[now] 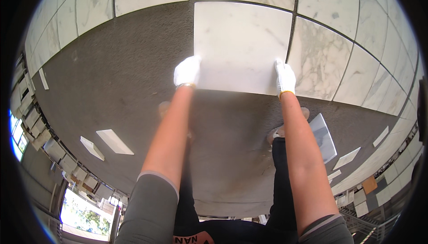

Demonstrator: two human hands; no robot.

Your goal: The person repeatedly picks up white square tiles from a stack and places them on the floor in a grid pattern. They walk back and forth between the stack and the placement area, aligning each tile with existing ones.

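A large white marble tile (240, 45) with faint grey veins lies at the front of a laid row, its far and right edges close along the neighbouring tiles. My left hand (186, 72), in a white glove, grips its left edge near the front corner. At the opposite edge, my right hand (285, 78), also gloved in white, holds the tile with fingers along the side. The fingertips under the tile are hidden. Just right of my right hand is a more strongly veined marble tile (320, 56), with a narrow dark gap between the two.
Dark grey floor (120, 74) stretches to the left and around my feet. A loose tile (323, 138) stands tilted beside my right leg, and smaller white pieces (115, 142) lie at the left. Stacked slabs (53, 148) line the far left side.
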